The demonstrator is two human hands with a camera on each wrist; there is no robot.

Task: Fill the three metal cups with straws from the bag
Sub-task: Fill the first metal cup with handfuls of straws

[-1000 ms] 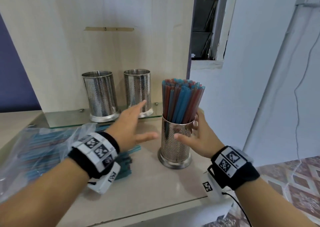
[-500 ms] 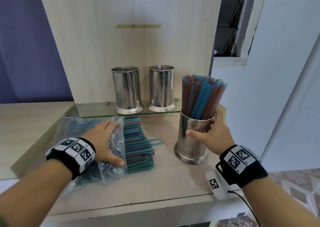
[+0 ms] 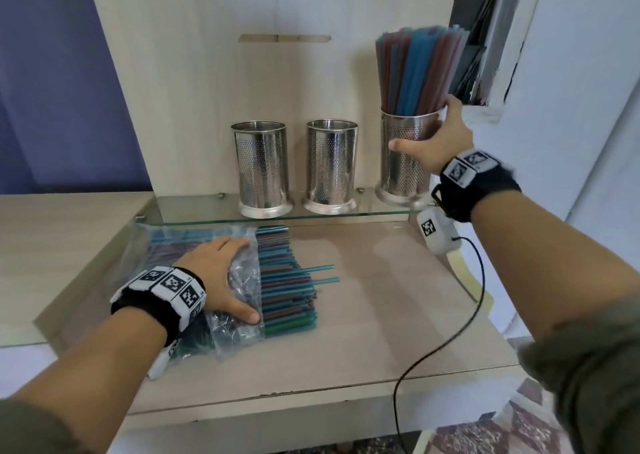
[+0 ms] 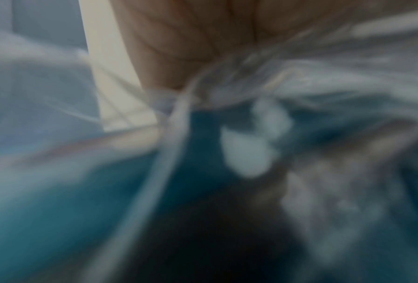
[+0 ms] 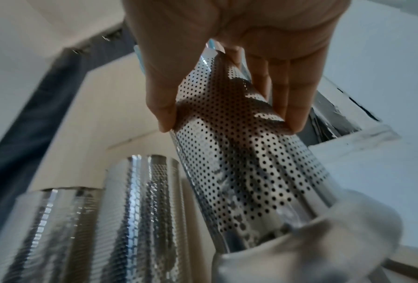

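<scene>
Straw-filled cup (image 3: 405,163) sits gripped between right-hand fingers (image 5: 279,92).

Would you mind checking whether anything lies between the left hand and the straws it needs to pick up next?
Yes: the clear plastic bag does. The left hand rests on top of it, so plastic separates palm from straws there. To the right, the straws stick out of the bag's open end, uncovered, with nothing visible in the way.

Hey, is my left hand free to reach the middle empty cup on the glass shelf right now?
Probably yes. The left hand only rests on the bag, and nothing stands between it and the middle cup. The right hand grips the filled cup off to the side.
</scene>
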